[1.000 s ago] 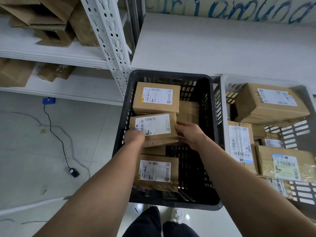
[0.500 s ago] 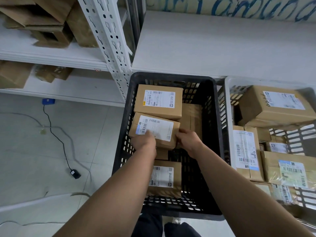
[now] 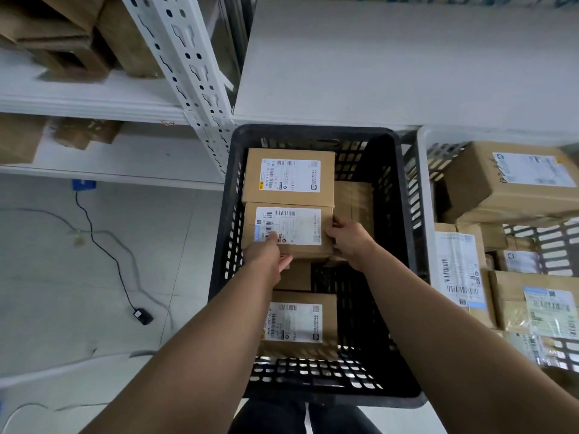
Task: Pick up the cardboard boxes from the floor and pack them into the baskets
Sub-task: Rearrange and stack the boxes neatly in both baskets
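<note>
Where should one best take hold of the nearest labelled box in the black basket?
Grip the nearest box across its right edge, coming from above: it lies label up, the black basket has open floor on that side, and the left forearm covers its left.

The black basket's [image 3: 313,132] near right floor lies bare beside the near box [image 3: 300,324]; other boxes [image 3: 289,177] fill its left side, and a shelf [image 3: 407,73] overhangs its far rim.
</note>
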{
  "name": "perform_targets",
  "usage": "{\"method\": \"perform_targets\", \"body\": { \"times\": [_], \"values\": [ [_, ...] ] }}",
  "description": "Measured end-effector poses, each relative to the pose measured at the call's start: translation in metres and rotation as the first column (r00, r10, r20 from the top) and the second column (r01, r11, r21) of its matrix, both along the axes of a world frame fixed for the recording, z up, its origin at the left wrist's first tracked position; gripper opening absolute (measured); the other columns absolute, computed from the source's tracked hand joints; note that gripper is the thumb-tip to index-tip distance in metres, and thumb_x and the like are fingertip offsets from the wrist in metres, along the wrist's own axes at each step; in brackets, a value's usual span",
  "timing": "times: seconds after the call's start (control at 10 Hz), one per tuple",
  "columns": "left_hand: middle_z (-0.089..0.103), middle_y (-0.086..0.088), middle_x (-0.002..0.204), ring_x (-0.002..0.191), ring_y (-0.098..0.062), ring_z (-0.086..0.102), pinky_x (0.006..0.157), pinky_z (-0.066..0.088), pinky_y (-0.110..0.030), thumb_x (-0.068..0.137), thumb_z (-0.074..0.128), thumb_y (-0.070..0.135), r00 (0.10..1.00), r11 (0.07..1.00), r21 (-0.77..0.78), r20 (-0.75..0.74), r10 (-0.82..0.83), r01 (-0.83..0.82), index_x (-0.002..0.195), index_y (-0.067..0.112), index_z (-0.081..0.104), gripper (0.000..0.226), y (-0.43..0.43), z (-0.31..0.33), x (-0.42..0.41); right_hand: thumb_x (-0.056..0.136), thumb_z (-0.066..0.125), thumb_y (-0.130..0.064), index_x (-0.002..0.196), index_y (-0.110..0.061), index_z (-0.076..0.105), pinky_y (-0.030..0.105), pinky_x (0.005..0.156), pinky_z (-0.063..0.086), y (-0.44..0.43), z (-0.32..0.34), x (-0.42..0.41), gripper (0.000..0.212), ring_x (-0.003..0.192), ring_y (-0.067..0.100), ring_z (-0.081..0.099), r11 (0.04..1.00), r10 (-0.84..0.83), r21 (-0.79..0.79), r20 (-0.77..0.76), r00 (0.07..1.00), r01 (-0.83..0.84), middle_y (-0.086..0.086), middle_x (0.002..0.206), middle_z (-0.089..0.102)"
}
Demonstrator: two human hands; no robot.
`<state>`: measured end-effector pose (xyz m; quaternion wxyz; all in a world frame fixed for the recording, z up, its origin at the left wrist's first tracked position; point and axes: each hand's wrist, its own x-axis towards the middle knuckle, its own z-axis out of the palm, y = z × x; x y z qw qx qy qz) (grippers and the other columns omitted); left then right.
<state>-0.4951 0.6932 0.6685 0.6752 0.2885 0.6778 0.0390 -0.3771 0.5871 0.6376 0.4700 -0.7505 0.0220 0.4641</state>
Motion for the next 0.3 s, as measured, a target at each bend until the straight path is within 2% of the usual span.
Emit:
{"method": "perform_targets", "body": {
  "times": [0.1,0.2,0.3],
  "values": [
    [0.061,-0.014,0.106,0.096,-0.029,0.064,0.074,0.059,-0.042,0.094,0.06,0.033,0.994,0.994,-0.041,-0.036,-0.105,0.104,0.121,0.009,0.053,0.036,0.006,0.003,-0.002,0.096,0.056,-0.014,0.132,-0.016,0.059,0.02,0.059,0.049,-0.001,0.01,-0.001,0.036,0.079,0.008,0.061,0.999,-0.029,-0.03,0.044,0.999,0.03,0.0,0.106,0.068],
    [0.058,-0.025,0.116,0.102,-0.038,0.062,0.079,0.056,-0.049,0.098,0.051,0.036,0.968,0.966,-0.118,-0.072,-0.241,0.232,0.129,0.01,0.044,0.041,0.01,0.017,-0.004,0.094,0.058,-0.013,0.13,-0.01,0.06,0.017,0.054,0.041,-0.004,0.019,0.001,0.037,0.07,0.004,0.053,0.997,-0.047,-0.054,0.087,0.995,0.052,-0.003,0.091,0.062],
    [0.066,-0.023,0.103,0.088,-0.034,0.067,0.069,0.058,-0.045,0.1,0.043,0.035,0.921,0.921,-0.149,-0.1,-0.376,0.36,0.127,-0.002,0.047,0.046,0.012,0.032,-0.007,0.093,0.059,-0.012,0.124,-0.006,0.062,0.02,0.054,0.039,-0.011,0.041,-0.003,0.032,0.067,0.008,0.051,0.997,-0.018,-0.078,0.121,0.992,0.028,-0.003,0.083,0.06]
  ]
}}
